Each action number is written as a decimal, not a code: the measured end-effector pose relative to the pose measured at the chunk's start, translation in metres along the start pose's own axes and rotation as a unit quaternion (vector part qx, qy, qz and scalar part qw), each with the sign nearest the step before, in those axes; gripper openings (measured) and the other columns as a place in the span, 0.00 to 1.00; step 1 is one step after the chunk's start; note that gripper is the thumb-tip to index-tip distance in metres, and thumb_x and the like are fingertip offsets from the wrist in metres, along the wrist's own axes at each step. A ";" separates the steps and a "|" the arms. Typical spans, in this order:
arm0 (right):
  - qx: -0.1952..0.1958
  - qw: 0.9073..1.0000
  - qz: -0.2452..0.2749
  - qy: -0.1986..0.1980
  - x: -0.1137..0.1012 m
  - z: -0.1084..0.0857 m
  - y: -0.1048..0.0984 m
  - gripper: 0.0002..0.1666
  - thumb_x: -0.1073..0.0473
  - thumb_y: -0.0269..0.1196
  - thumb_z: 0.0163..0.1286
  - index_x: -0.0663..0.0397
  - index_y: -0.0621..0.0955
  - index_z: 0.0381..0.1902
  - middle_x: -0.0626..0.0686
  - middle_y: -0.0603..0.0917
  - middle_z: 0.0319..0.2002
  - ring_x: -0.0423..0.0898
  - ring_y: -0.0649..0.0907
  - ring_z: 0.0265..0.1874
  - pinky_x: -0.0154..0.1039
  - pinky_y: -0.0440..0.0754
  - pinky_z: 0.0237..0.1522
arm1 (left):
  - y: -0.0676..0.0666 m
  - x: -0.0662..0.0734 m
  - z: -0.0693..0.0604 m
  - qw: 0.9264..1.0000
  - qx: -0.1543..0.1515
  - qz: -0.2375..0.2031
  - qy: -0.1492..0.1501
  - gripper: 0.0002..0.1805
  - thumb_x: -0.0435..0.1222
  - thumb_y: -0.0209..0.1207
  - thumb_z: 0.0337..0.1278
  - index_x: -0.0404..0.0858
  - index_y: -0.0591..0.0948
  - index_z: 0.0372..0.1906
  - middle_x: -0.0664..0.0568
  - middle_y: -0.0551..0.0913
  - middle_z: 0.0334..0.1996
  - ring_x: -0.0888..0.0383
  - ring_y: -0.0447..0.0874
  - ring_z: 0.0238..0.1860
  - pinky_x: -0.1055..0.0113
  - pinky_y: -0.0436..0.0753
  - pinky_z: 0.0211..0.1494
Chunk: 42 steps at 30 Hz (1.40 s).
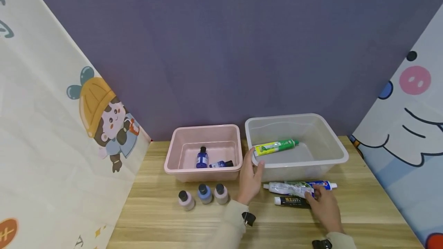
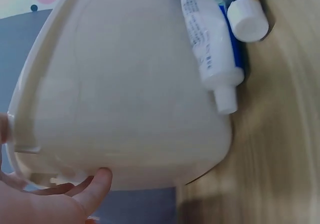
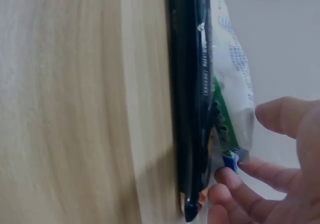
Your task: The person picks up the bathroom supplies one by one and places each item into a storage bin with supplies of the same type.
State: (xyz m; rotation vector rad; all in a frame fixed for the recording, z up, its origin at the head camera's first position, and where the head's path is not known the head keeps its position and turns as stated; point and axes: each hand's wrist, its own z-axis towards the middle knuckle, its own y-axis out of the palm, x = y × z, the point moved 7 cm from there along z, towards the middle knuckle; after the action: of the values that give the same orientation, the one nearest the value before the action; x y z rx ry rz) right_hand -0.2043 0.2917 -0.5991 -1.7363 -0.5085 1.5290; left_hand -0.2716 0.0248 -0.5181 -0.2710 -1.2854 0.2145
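My left hand point(image 1: 250, 180) grips the near left corner of a white plastic bin point(image 1: 297, 170), thumb against its wall. Inside the bin lies a yellow-green toothpaste tube point(image 1: 275, 147). My right hand point(image 1: 324, 206) is at the crimped end of a white toothpaste tube point(image 1: 285, 188) in front of the bin. In the right wrist view, thumb and fingers point(image 3: 235, 184) are spread about that end, not visibly closed on it. A blue toothpaste tube point(image 1: 323, 184) lies partly hidden behind the white one. A black toothpaste tube point(image 1: 292, 201) lies nearest to me.
A pink bin point(image 1: 204, 172) stands left of the white one, holding two dark blue bottles point(image 1: 202, 158). Before it stand a pale pink bottle point(image 1: 186, 201), a light blue bottle point(image 1: 205, 194) and another pale bottle point(image 1: 220, 194). A purple-grey wall rises behind the wooden table point(image 1: 149, 210).
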 end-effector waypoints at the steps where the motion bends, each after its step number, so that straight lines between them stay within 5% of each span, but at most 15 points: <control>1: -0.003 1.000 0.002 0.005 0.001 0.000 0.001 0.31 0.55 0.65 0.70 0.73 0.75 0.62 0.71 0.84 0.48 0.64 0.83 0.46 0.60 0.78 0.49 | 0.002 -0.002 0.000 1.000 -0.003 -0.010 -0.001 0.32 0.46 0.51 0.78 0.51 0.58 0.80 0.46 0.65 0.78 0.51 0.73 0.71 0.55 0.75 0.73; 13: 0.012 0.997 0.035 0.071 0.009 -0.001 0.007 0.33 0.47 0.62 0.73 0.65 0.73 0.65 0.63 0.84 0.41 0.55 0.81 0.35 0.42 0.72 0.34 | 0.013 -0.012 -0.001 1.000 -0.007 -0.028 -0.009 0.31 0.47 0.45 0.80 0.62 0.52 0.81 0.51 0.61 0.80 0.50 0.70 0.73 0.48 0.70 0.75; 17: 0.004 0.997 0.031 0.076 0.008 0.001 0.009 0.39 0.40 0.64 0.71 0.63 0.72 0.66 0.67 0.84 0.44 0.60 0.83 0.39 0.47 0.75 0.36 | 0.013 -0.011 0.000 0.999 -0.004 -0.032 -0.018 0.31 0.44 0.46 0.80 0.62 0.53 0.80 0.51 0.61 0.80 0.50 0.70 0.72 0.48 0.70 0.76; 24: -0.034 0.998 0.025 0.048 -0.002 0.003 0.017 0.46 0.35 0.67 0.66 0.63 0.73 0.67 0.75 0.76 0.63 0.78 0.76 0.59 0.68 0.75 0.56 | 0.011 -0.013 0.001 0.999 0.006 -0.037 -0.019 0.30 0.44 0.46 0.80 0.61 0.55 0.80 0.54 0.61 0.80 0.51 0.73 0.69 0.51 0.71 0.74; 33: -0.051 0.998 0.016 0.027 -0.003 0.004 0.017 0.42 0.43 0.72 0.63 0.61 0.74 0.66 0.77 0.75 0.63 0.79 0.76 0.58 0.69 0.75 0.55 | 0.012 -0.013 0.000 0.999 -0.009 -0.040 -0.022 0.30 0.47 0.44 0.80 0.62 0.53 0.80 0.54 0.58 0.81 0.49 0.67 0.74 0.49 0.66 0.79; 38: -0.001 1.000 -0.014 -0.003 -0.009 -0.001 0.015 0.35 0.49 0.74 0.59 0.61 0.79 0.60 0.79 0.76 0.56 0.78 0.77 0.52 0.65 0.76 0.49 | 0.012 -0.012 -0.001 0.999 -0.008 -0.038 -0.026 0.30 0.44 0.44 0.81 0.62 0.53 0.80 0.54 0.59 0.81 0.51 0.67 0.75 0.49 0.66 0.79; 42: 0.064 0.996 -0.053 -0.029 -0.018 -0.007 0.009 0.30 0.51 0.77 0.53 0.58 0.83 0.52 0.71 0.73 0.53 0.74 0.72 0.52 0.66 0.72 0.44 | 0.011 -0.011 -0.002 0.999 -0.010 -0.036 -0.023 0.30 0.45 0.44 0.81 0.62 0.53 0.80 0.54 0.58 0.81 0.51 0.61 0.78 0.49 0.63 0.80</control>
State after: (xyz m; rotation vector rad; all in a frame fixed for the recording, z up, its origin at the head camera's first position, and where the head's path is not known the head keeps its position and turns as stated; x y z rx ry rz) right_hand -0.2034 0.2710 -0.5943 -1.5463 -0.5120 1.5059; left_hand -0.2730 0.0322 -0.5319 -0.2365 -1.3410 0.1472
